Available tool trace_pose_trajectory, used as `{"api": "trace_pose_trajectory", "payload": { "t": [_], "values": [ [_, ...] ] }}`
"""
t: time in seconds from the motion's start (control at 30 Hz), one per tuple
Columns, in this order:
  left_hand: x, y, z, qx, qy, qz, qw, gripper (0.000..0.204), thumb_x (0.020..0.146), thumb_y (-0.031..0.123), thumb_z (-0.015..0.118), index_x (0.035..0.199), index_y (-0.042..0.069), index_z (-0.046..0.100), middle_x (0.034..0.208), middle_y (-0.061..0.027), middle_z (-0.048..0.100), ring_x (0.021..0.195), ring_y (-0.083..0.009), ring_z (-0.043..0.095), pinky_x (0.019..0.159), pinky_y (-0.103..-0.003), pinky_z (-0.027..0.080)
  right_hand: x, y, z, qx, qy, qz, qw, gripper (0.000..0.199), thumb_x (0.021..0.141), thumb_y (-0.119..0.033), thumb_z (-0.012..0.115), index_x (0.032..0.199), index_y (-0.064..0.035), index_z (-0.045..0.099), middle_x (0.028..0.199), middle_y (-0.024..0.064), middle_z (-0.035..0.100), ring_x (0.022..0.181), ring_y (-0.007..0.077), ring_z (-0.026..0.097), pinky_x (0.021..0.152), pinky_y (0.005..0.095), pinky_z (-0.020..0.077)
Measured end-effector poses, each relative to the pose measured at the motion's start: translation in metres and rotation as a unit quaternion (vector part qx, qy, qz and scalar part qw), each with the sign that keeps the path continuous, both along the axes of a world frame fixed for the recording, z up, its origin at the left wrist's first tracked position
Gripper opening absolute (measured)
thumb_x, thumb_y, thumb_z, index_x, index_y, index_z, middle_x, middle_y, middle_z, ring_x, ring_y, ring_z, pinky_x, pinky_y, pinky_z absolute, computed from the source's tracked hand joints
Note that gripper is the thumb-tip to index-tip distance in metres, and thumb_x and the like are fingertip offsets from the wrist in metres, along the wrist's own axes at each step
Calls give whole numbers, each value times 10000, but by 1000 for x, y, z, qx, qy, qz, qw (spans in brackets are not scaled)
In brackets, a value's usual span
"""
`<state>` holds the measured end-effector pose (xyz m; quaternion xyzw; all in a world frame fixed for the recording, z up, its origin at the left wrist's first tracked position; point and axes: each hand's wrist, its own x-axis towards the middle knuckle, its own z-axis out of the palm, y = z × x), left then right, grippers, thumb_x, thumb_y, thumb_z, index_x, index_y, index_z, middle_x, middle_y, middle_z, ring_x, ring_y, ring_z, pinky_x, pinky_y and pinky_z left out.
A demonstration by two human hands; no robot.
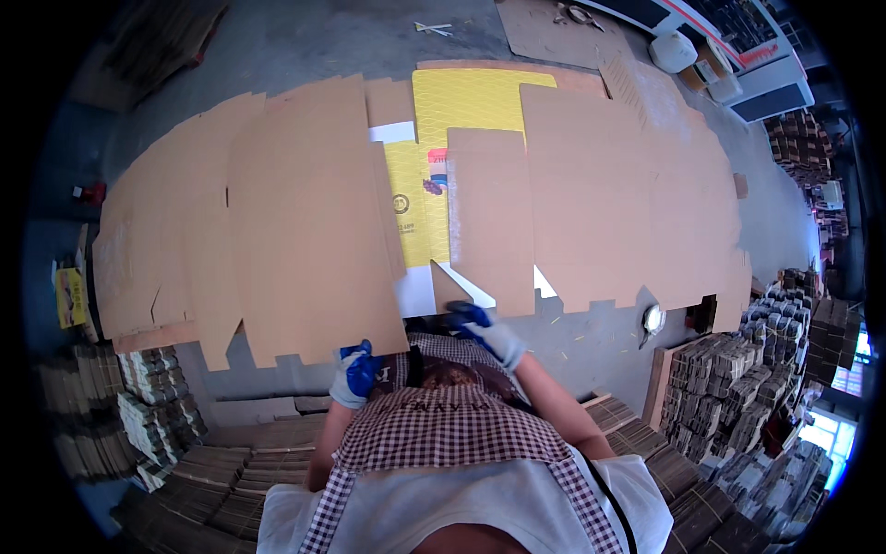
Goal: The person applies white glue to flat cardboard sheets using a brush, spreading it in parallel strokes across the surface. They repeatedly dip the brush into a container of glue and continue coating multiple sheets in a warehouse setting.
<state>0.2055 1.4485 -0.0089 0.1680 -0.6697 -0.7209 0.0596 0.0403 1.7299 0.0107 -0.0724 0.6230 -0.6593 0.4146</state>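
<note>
Flat brown cardboard sheets lie across a wide work surface before me. My left hand (355,373), in a white and blue work glove, is closed at the near edge of a large cardboard sheet (300,222) and seems to pinch it. In a matching glove, my right hand (484,331) reaches leftward with its fingers stretched out, by the near end of a smaller cardboard piece (491,217). Between these sheets a yellow printed cardboard sheet (480,97) shows, with white flaps at its near end. The undersides of the sheets are hidden.
More cardboard sheets (600,194) overlap to the right. A roll of tape (653,319) is near the front right edge. Bundled cardboard stacks (711,388) stand at right, and others (161,406) at left. Yellow and white strips (434,29) lie on the far floor.
</note>
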Motion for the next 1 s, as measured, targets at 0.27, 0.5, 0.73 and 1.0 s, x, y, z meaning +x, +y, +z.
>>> {"api": "trace_pose_trajectory", "payload": {
  "t": [0.27, 0.5, 0.73, 1.0],
  "values": [
    [-73, 44, 104, -235, -241, -496, 801, 376, 901, 397, 626, 1181, 154, 685, 1118, -154, 688, 996, -316, 656, 893, -402, 503, 31, -88, -51, -76, -129, -107, 983, 525, 900, -61, 677, 1383, -4, 481, 1269, 43, 594, 1147, 137, 556, 1005, 286, 451],
    [-280, 171, 53, -603, 140, -421, 663, 810, 896, 623, 485, 1537, 171, 284, 1542, -171, 335, 1430, -344, 297, 1187, -562, 62, 69, -92, -144, -138, 20, -75, 987, 469, 960, -214, 622, 1382, -51, 497, 1369, 113, 545, 1254, 210, 505, 1075, 349, 397],
    [-288, 186, 36, -653, 5, -486, 581, 887, 891, 716, 367, 1544, 126, 254, 1539, -232, 312, 1433, -388, 278, 1162, -617, 36, 66, -70, -105, -30, 85, -65, 994, 403, 1010, -213, 506, 1372, -36, 515, 1365, 135, 555, 1274, 254, 511, 1091, 368, 383],
    [-294, 189, 57, -643, -61, -535, 544, 929, 891, 742, 325, 1518, 58, 297, 1379, -223, 516, 1298, -355, 469, 1168, -592, 70, 71, -49, -102, 39, -26, -74, 996, 477, 1003, -300, 518, 1401, -39, 488, 1415, 158, 510, 1323, 259, 469, 1109, 363, 361]
  ]
}}
